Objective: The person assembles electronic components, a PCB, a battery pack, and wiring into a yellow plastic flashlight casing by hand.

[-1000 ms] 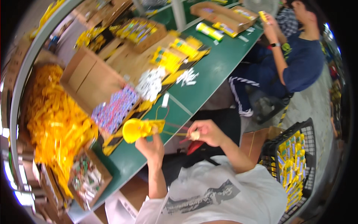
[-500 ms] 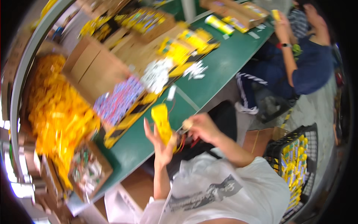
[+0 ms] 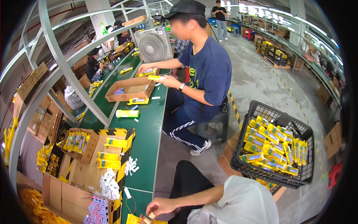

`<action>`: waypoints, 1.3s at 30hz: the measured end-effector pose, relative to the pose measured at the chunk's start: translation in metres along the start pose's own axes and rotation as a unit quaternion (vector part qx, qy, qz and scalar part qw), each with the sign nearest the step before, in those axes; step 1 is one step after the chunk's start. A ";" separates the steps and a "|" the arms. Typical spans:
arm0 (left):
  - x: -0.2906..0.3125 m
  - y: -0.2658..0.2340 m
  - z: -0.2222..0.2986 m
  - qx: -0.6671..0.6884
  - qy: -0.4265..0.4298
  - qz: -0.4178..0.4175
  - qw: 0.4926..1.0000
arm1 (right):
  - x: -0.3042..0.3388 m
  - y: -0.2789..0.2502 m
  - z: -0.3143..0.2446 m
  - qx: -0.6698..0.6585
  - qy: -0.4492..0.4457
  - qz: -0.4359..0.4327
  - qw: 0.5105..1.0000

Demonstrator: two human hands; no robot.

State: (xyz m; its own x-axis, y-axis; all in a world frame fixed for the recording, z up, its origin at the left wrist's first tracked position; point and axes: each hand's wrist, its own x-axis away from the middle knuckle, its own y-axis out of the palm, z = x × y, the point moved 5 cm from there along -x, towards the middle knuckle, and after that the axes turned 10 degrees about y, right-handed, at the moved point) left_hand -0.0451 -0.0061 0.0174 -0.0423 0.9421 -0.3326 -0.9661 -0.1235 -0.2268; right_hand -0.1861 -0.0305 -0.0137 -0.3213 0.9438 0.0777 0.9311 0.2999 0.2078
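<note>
At the lower edge my right hand is closed, its fingers pinching a small pale beige piece whose kind I cannot make out. Just beneath that hand lies a yellow-wrapped pack, mostly cut off by the picture's edge. Thin wires loop up from beside it toward a small white connector on the green table. My left hand is below the picture. Left of the pack, a cardboard box holds many purple-blue cells, and white pieces are heaped at its far side.
A black crate full of yellow packs stands on the right. Ahead, a co-worker sits handling a yellow pack beside an open carton and a fan. Metal posts rise at the left. Loose white strips lie on the table.
The view has swung up and to the right, so my hands now sit at the lower edge and my left hand has left the picture. The beige piece stays in my right fingers.
</note>
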 end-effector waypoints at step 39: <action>-0.002 0.008 -0.033 0.351 -0.192 -0.053 0.915 | -0.020 -0.014 0.005 -0.080 0.045 0.036 0.995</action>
State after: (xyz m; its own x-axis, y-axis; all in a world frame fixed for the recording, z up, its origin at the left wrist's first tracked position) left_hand -0.0444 -0.0188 -0.0136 0.1053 0.9939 0.0340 -0.8899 0.0790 0.4492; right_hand -0.1917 -0.0533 -0.0233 -0.2764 0.9435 0.1830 0.9146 0.1997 0.3516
